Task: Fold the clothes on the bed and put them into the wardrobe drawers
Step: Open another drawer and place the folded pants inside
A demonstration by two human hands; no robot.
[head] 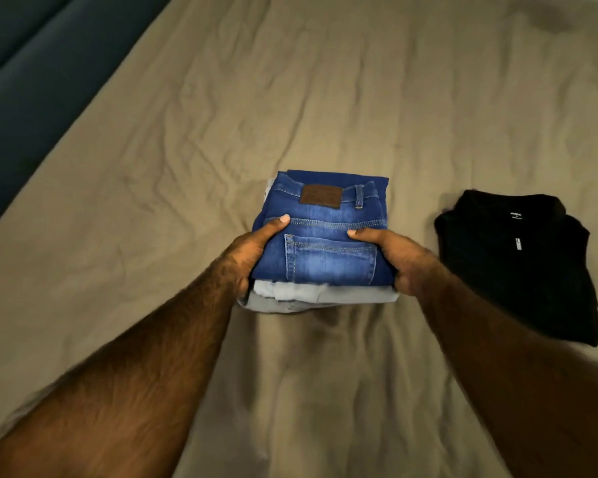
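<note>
A folded pair of blue jeans lies on top of a folded pale grey-blue garment in the middle of the bed. My left hand grips the stack's left side, thumb on top of the jeans, fingers hidden underneath. My right hand grips the right side the same way, thumb pressed on the jeans near the back pocket. A folded black shirt lies on the sheet to the right of the stack, apart from it.
The bed is covered with a wrinkled tan sheet. A dark blue headboard or bed edge runs along the upper left. No wardrobe or drawers are in view.
</note>
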